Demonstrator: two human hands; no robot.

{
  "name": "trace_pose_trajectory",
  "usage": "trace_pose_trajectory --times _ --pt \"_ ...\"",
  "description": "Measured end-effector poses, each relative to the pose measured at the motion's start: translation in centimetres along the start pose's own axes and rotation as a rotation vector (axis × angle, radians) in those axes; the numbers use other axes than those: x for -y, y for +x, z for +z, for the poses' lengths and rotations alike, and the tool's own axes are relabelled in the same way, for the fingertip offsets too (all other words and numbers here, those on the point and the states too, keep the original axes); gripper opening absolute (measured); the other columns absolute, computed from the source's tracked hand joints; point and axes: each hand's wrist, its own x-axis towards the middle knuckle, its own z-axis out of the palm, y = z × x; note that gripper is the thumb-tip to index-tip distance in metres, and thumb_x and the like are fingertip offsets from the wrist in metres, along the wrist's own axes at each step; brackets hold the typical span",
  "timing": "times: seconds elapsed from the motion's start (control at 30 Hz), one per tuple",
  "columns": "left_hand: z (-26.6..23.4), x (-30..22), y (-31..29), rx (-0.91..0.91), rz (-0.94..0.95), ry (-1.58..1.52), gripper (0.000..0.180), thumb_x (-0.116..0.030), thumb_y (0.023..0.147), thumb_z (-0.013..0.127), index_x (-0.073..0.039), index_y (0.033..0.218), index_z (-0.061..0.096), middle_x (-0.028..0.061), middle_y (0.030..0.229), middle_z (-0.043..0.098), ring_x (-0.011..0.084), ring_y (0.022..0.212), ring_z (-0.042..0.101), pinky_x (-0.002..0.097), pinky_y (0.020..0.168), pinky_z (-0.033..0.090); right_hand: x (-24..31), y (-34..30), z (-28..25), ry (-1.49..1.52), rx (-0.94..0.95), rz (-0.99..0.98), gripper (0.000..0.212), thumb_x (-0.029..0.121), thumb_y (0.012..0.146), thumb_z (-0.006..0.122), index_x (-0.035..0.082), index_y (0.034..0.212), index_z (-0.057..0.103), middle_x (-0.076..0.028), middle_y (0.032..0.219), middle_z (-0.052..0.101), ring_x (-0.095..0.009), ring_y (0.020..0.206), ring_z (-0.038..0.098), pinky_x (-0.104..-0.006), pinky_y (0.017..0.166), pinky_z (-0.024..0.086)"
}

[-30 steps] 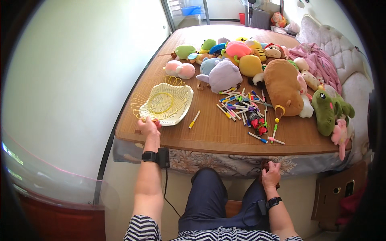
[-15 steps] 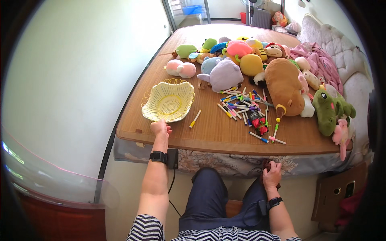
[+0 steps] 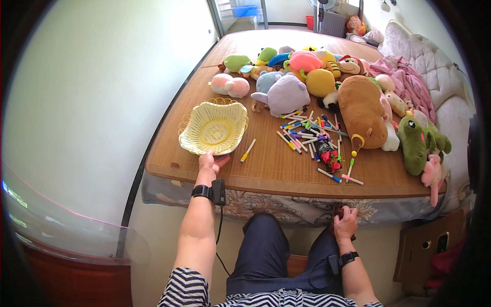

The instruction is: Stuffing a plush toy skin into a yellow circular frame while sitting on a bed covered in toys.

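Note:
A pale yellow openwork plastic basket (image 3: 214,129) with a looped rim sits tilted toward me at the left of the mat. My left hand (image 3: 211,162) is at its near edge, and the fingers partly vanish beneath the rim, gripping it. Down by my right knee, my right hand (image 3: 346,221) is closed; something dark reddish-brown shows around it, too hidden to name. Just right of the basket lies a single marker with a yellow cap (image 3: 248,151). Several more markers (image 3: 309,134) are heaped mid-mat, beside red artificial roses (image 3: 333,162) in dark wrapping.
Plush toys crowd the far side, among them a grey one (image 3: 287,95), a large brown one (image 3: 362,112) and a green dinosaur (image 3: 413,143) at right. A brown mat (image 3: 276,181) covers the bed. A white wall (image 3: 102,102) runs along the left. A pink cloth (image 3: 404,77) lies beyond.
The basket's near side has risen slightly and it tips a little more. My left hand has shifted slightly right, its fingers less curled and further under the rim. My right hand stays put.

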Motion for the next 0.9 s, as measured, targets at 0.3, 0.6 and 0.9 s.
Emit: trace_pose_trajectory --times 0.3,0.6,0.9 --pt "-3.0 -1.0 -0.5 -0.147 0.097 0.099 0.037 -0.013 0.089 0.051 -0.002 0.124 0.049 0.0177 0.111 0.062 0.0363 0.092 0.066 0.0528 0.074 0.059 -0.3 0.1 -0.4 0.016 -0.048 -0.017 0.027 0.015 0.070 0.068 0.014 0.096 0.059 -0.012 0.098 0.052 -0.035 0.086 0.059 -0.0458 0.070 0.050" --pt "0.1 3.2 -5.6 -0.522 0.246 0.040 0.045 -0.048 0.093 0.048 -0.005 0.106 0.054 0.0095 0.076 0.058 0.0239 0.067 0.063 0.0390 0.056 0.057 -1.2 0.0 -0.3 0.022 -0.023 0.022 0.029 0.017 0.070 0.069 0.014 0.097 0.060 -0.011 0.098 0.051 -0.032 0.087 0.059 -0.0439 0.069 0.051" --pt "1.4 11.1 -0.3 -0.333 0.611 1.114 0.034 -0.009 0.079 0.060 -0.001 0.112 0.061 0.0110 0.090 0.065 0.0296 0.083 0.063 0.0409 0.078 0.052 -1.2 0.1 -0.2 0.050 -0.027 0.010 0.028 0.018 0.071 0.067 0.014 0.098 0.060 -0.010 0.098 0.051 -0.034 0.085 0.060 -0.0454 0.069 0.051"
